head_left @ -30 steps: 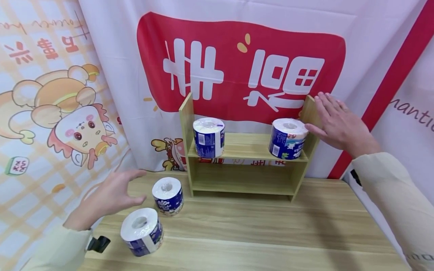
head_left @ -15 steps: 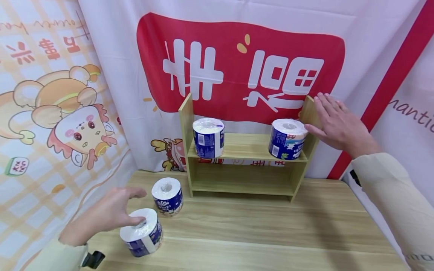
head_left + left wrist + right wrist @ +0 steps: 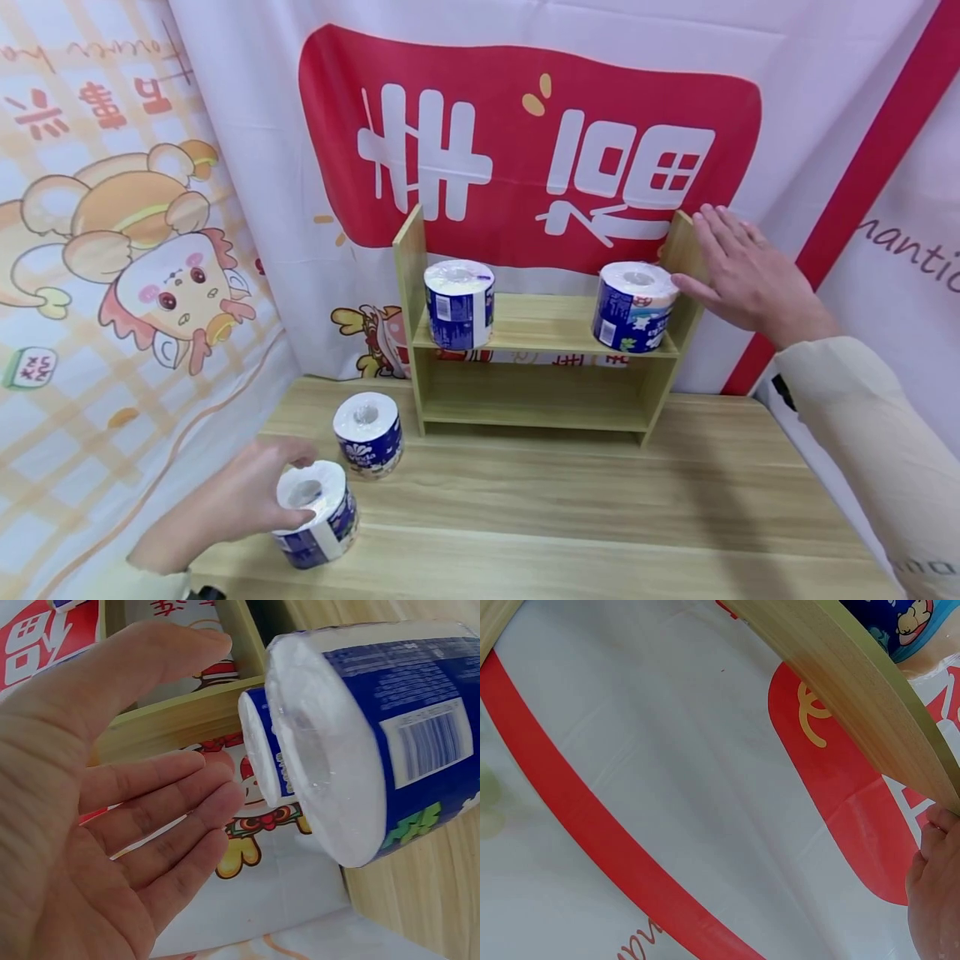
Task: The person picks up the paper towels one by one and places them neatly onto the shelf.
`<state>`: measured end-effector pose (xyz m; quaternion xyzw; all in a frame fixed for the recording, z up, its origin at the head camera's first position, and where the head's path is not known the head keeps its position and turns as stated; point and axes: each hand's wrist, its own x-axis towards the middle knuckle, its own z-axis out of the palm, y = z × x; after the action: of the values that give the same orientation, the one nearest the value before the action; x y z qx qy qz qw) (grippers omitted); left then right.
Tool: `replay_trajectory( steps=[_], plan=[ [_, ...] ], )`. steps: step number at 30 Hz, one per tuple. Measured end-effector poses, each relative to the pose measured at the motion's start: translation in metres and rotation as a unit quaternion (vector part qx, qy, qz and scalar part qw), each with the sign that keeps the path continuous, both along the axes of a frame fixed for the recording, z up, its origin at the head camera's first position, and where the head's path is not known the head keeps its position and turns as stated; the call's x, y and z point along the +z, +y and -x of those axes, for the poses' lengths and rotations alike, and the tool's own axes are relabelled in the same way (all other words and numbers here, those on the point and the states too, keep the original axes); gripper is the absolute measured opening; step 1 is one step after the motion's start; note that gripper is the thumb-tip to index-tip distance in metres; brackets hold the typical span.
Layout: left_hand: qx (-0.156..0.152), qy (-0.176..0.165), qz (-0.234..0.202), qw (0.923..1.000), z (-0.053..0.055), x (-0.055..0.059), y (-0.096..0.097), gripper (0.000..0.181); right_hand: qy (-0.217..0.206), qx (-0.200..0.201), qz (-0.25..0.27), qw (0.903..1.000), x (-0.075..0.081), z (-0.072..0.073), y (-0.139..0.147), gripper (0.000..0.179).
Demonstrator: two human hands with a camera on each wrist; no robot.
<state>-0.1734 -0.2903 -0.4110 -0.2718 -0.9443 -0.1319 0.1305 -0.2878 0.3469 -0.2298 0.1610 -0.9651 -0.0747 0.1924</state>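
Observation:
In the head view my left hand (image 3: 232, 504) hovers at the near left toilet paper roll (image 3: 330, 521), thumb and fingers spread apart around its top. The left wrist view shows the left hand (image 3: 142, 787) with a gap between it and the wrapped roll (image 3: 420, 712). Just behind stands a second roll (image 3: 369, 437), also in blue and white wrapping. My right hand (image 3: 757, 275) rests with straight fingers at the top of the right side panel of the wooden shelf (image 3: 536, 417). Its thumb points toward the roll on the shelf's right end (image 3: 633, 312).
Another roll (image 3: 460, 308) stands at the left end of the upper shelf board. The shelf stands at the back of the wooden table (image 3: 570, 517). Printed cloths hang behind it, with a red banner print (image 3: 517, 75), and along the left side.
My left hand has moved down and toward me, from beside the two table rolls to over the nearer one. The right hand and the rolls stay where they were.

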Motion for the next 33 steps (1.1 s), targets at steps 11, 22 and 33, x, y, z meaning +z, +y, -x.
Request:
replay_trajectory(
  steps=[11, 22, 33],
  plan=[
    [-0.006, 0.003, 0.004, 1.0000, -0.007, -0.022, -0.009, 0.061, -0.003, 0.001, -0.001, 1.0000, 0.001, 0.002, -0.003, 0.099],
    [-0.008, 0.004, 0.010, 0.9999, -0.012, -0.033, -0.010, 0.058, -0.003, -0.003, 0.001, 1.0000, -0.002, 0.002, -0.002, 0.100],
    [-0.038, 0.011, -0.006, 0.9992, -0.007, -0.043, -0.005, 0.054, -0.005, -0.007, 0.001, 1.0000, 0.000, 0.001, 0.000, 0.099]
  ],
)
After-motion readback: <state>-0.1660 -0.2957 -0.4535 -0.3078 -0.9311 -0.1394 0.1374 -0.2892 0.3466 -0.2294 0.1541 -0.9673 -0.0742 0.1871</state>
